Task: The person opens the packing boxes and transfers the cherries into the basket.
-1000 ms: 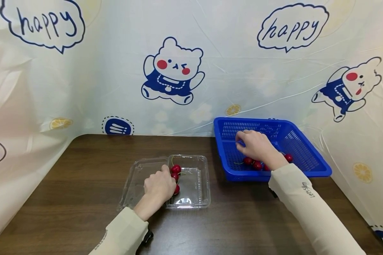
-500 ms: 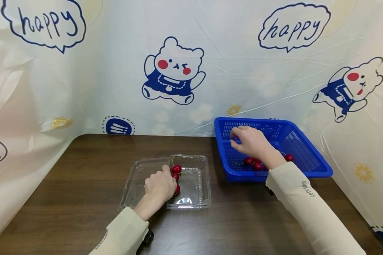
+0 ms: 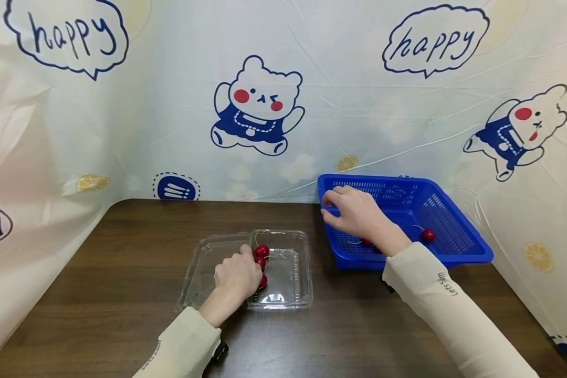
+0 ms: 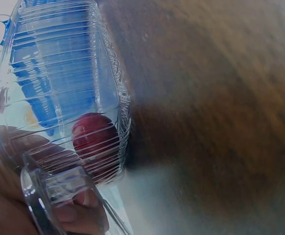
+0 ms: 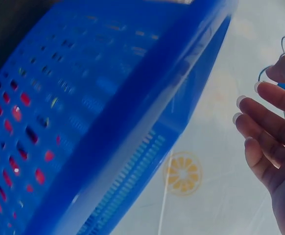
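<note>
A clear plastic clamshell container (image 3: 288,304) lies on the table with its lid (image 3: 200,262) folded out to the left. My left hand (image 3: 236,273) holds it at the hinge side. In the left wrist view, fingers (image 4: 79,215) curl by the clear rim, and a cherry (image 4: 96,137) shows through the wall. Several red cherries (image 3: 262,251) sit inside, partly behind that hand. Over the left end of a blue basket (image 3: 359,260) is my right hand (image 3: 354,212), fingers loosely bent, with nothing visible between them. A lone cherry (image 3: 428,235) lies in the basket; others are partly covered by my right arm.
The dark wooden table (image 3: 99,294) carries both containers, with a gap of bare wood between them. A printed curtain (image 3: 170,105) hangs right behind the basket and along the sides. The basket has raised, perforated walls.
My right hand has moved left over the basket, from above its middle to its left end, and the arm now covers more of the cherries. My left hand has stayed put.
</note>
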Tool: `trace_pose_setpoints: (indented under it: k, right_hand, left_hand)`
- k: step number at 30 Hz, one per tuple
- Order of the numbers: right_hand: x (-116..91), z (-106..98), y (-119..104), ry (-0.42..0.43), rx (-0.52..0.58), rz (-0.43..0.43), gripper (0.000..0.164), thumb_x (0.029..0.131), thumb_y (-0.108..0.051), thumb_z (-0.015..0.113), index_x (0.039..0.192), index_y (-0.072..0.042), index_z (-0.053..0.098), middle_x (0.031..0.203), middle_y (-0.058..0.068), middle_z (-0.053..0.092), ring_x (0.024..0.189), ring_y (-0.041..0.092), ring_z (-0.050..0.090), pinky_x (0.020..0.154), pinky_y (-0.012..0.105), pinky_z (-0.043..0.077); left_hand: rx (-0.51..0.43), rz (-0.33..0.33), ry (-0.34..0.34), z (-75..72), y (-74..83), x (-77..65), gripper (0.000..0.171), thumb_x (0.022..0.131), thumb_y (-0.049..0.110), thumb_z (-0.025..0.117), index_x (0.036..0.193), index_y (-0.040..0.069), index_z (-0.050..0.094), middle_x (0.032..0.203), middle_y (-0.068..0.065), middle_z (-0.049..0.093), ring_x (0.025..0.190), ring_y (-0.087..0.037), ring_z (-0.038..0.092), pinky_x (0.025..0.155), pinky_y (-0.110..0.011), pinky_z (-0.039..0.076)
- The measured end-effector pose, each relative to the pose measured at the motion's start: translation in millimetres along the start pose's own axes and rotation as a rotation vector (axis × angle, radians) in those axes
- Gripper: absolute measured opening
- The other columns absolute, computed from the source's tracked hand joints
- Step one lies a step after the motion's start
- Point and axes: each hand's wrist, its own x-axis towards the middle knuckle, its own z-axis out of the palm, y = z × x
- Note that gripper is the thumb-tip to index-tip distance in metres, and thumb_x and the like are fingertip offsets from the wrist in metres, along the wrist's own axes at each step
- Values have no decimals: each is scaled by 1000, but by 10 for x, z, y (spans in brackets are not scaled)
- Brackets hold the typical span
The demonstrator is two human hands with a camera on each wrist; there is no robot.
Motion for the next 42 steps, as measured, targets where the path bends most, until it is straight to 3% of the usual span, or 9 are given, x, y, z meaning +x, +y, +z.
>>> trace_pose_setpoints:
  k: [11, 17, 24, 33, 42]
  right_hand:
    - [97, 69, -272, -116, 30, -73, 27, 87, -32, 64, 103, -12, 67, 94, 5, 70, 82, 20, 58, 65, 39, 54]
    - [135, 125, -387, -153, 32, -99, 34, 85, -36, 66, 108, -11, 65, 89, 4, 67, 75, 18, 56, 60, 36, 51]
    - [147, 202, -472, -239, 66, -77, 41, 86, -38, 64, 115, -9, 63, 95, 6, 69, 79, 19, 58, 69, 38, 53]
    - [124, 378, -618, -314, 69, -141, 44, 87, -39, 65, 118, -8, 61, 103, 10, 72, 85, 22, 63, 75, 39, 56]
    - [61, 629, -792, -372, 47, -199, 50, 84, -43, 66, 119, -8, 59, 105, 8, 70, 90, 22, 64, 82, 42, 56]
  left_hand:
    - [4, 6, 17, 11, 9, -2, 24, 90, 23, 52, 92, -1, 50, 81, -24, 69, 69, -42, 66, 51, -51, 49]
    - [1, 4, 11, 9, 11, 0, 23, 90, 22, 51, 93, -1, 50, 82, -23, 69, 69, -42, 66, 52, -51, 49]
    - [7, 3, 2, -6, 20, -2, 23, 89, 22, 52, 93, -1, 50, 84, -24, 70, 71, -42, 66, 54, -52, 51]
    - [7, -6, -12, -6, 21, 9, 26, 91, 24, 53, 96, -1, 51, 84, -24, 70, 70, -41, 66, 55, -52, 51]
    - [11, -11, -2, -5, 15, 5, 26, 90, 24, 54, 96, -1, 52, 85, -24, 70, 70, -41, 66, 55, -52, 51]
